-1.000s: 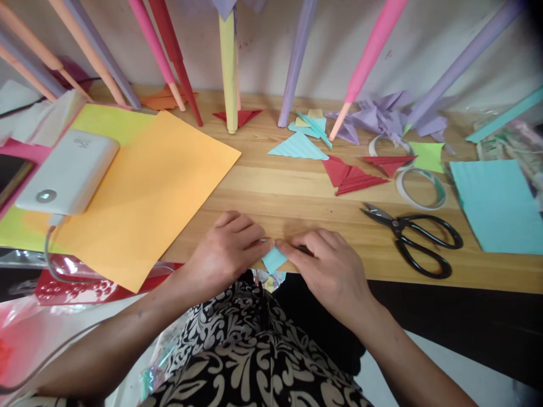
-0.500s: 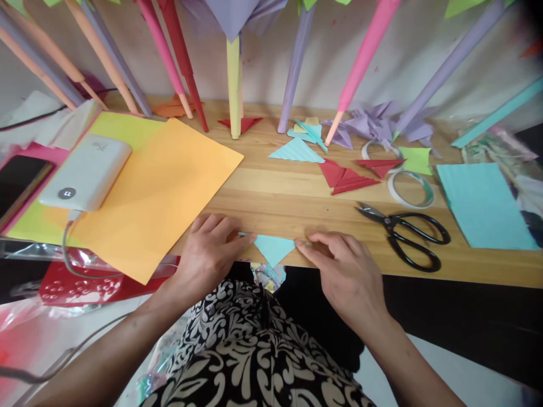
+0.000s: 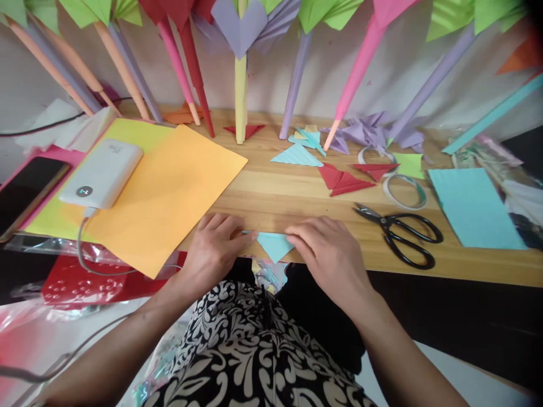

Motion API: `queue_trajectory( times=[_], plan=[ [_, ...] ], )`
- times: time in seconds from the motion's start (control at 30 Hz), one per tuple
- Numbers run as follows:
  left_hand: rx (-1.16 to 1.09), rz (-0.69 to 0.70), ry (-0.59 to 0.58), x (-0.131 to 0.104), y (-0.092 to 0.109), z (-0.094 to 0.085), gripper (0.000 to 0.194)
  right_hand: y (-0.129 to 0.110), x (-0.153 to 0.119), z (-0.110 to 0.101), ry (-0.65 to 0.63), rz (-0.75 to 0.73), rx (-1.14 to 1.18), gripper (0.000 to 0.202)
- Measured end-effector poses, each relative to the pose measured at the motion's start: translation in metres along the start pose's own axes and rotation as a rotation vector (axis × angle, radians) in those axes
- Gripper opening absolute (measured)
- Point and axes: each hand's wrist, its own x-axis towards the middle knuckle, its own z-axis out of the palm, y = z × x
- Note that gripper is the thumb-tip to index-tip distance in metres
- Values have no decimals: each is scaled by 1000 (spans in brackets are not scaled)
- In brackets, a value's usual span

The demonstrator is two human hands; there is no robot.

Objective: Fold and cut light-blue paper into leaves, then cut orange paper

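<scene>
A small light-blue folded paper (image 3: 275, 247) lies at the table's front edge, its point toward me and its upper edge folded narrow. My left hand (image 3: 218, 243) pinches the left end of that folded edge, fingers curled. On the other side my right hand (image 3: 328, 249) has its fingers and thumb closed on the right part of the edge, hiding that end. Black scissors (image 3: 387, 222) rest partly open to the right of my right hand. Beyond the hands lie red folded pieces (image 3: 345, 182) and a light-blue pleated piece (image 3: 297, 155).
An orange sheet (image 3: 182, 181) lies at the left under a white power bank (image 3: 102, 172) with a cable, near a phone (image 3: 31, 189). Tape rolls (image 3: 405, 192) and a blue sheet (image 3: 475, 206) are at the right. Paper flowers on stems (image 3: 240, 102) stand along the wall.
My right hand has moved left along the folded edge and its fingers have drawn together. My left hand stays at its end. The view has tilted up slightly, showing more of the flowers.
</scene>
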Motion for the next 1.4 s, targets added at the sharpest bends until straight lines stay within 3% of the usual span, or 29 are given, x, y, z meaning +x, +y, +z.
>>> queue_trajectory(
  times=[0.17,0.37,0.57,0.7,0.9,1.2,1.3,1.4],
  plan=[
    [-14,-18,12,-5,-2,1,19,1,7,19,-56,53,25,12],
    [-21,-105,84,-15,-14,-3,23,2,7,19,-89,124,89,7],
    [-86,-128,135,6,12,-13,24,0,9,16,-135,117,117,8],
    [-136,-65,68,21,25,-5,13,-3,4,16,-86,77,71,9],
    [-162,-37,36,24,24,6,14,-5,-4,18,21,26,42,9],
    [-73,8,201,41,33,-6,12,-6,0,-3,235,-75,-96,9],
    [-67,28,202,33,36,-6,9,-8,-8,-3,229,-65,-109,10],
    [-121,22,84,16,37,1,10,-9,-21,7,148,-37,-67,9]
  ],
)
